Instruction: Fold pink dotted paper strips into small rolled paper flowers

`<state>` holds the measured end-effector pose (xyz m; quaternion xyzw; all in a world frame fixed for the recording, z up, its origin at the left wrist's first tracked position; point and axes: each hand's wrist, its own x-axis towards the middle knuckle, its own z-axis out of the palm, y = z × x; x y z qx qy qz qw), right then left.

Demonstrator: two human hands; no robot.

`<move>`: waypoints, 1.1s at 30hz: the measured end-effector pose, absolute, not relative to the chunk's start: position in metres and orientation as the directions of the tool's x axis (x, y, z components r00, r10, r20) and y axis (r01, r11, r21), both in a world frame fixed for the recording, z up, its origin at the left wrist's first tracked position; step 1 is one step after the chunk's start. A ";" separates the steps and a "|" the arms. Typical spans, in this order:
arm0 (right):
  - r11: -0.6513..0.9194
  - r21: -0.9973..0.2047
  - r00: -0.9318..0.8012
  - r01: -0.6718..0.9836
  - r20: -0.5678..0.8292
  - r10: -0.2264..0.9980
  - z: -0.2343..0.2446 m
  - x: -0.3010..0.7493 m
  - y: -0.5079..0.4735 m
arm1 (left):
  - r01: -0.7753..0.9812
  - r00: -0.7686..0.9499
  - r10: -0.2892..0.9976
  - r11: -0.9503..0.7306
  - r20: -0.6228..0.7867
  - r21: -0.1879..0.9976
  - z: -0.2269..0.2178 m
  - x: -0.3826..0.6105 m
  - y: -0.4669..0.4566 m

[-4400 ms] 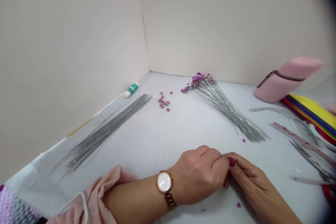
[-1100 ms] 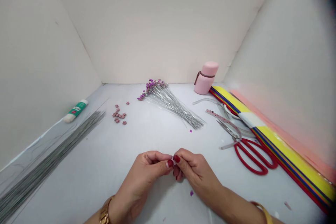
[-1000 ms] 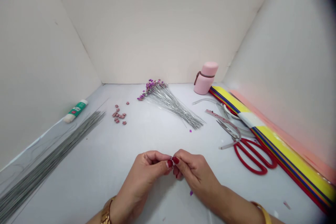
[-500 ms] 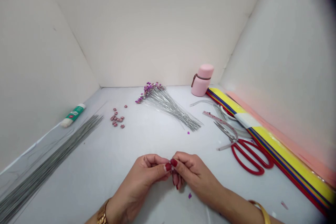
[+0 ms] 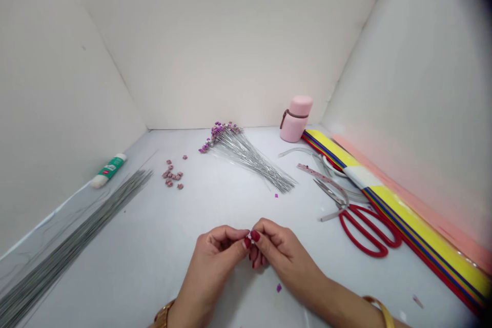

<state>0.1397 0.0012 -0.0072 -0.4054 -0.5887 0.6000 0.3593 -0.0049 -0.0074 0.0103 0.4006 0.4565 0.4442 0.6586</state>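
My left hand (image 5: 217,253) and my right hand (image 5: 286,256) meet low in the middle, thumb and forefinger pinched on each. A tiny pale, shiny piece (image 5: 249,237) shows between the fingertips, mostly hidden by them, so its kind is unclear. A purple scrap (image 5: 279,288) lies on the table below my right hand, and another purple scrap (image 5: 276,196) lies beyond. Ahead rests a bundle of silvery wire stems (image 5: 257,159) with purple tips (image 5: 219,130). Several small dusky-pink beads (image 5: 172,175) are scattered to the left of it.
At left lie a sheaf of grey wires (image 5: 77,238) and a green-and-white glue stick (image 5: 109,170). Red-handled scissors (image 5: 365,230) rest over a curled measuring tape (image 5: 323,175) at right, beside coloured sheets (image 5: 415,225). A pink flask (image 5: 295,120) stands at the back.
My hands have shifted slightly, with the left wrist turned a little to the right. A bit more of the pale piece shows between the fingertips. The things on the table have stayed put.
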 end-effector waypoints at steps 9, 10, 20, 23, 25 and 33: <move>-0.223 -0.975 -0.536 -0.007 -0.185 0.823 -0.006 0.148 0.005 | -0.054 0.375 0.899 0.265 -0.226 0.963 0.013 -0.018 -0.001; -0.237 -0.971 -0.528 -0.028 -0.187 0.829 -0.005 0.147 0.006 | -0.066 0.389 0.894 0.268 -0.222 0.961 0.014 -0.017 -0.002; -0.234 -0.972 -0.508 -0.033 -0.186 0.841 -0.007 0.143 0.002 | -0.234 0.339 0.924 0.264 -0.175 0.936 0.011 -0.005 -0.010; -0.198 -0.980 -0.482 0.001 -0.174 0.859 -0.008 0.141 0.000 | -0.243 0.291 0.939 0.259 -0.185 0.935 0.008 -0.005 -0.011; -0.119 -0.992 -0.454 0.030 -0.120 0.883 -0.007 0.141 -0.001 | -0.261 0.250 0.945 0.274 -0.209 0.926 0.005 -0.005 -0.011; 0.136 -0.975 -0.391 0.176 0.057 0.918 -0.002 0.142 -0.004 | -0.301 0.152 0.931 0.365 -0.333 0.881 0.007 -0.001 -0.011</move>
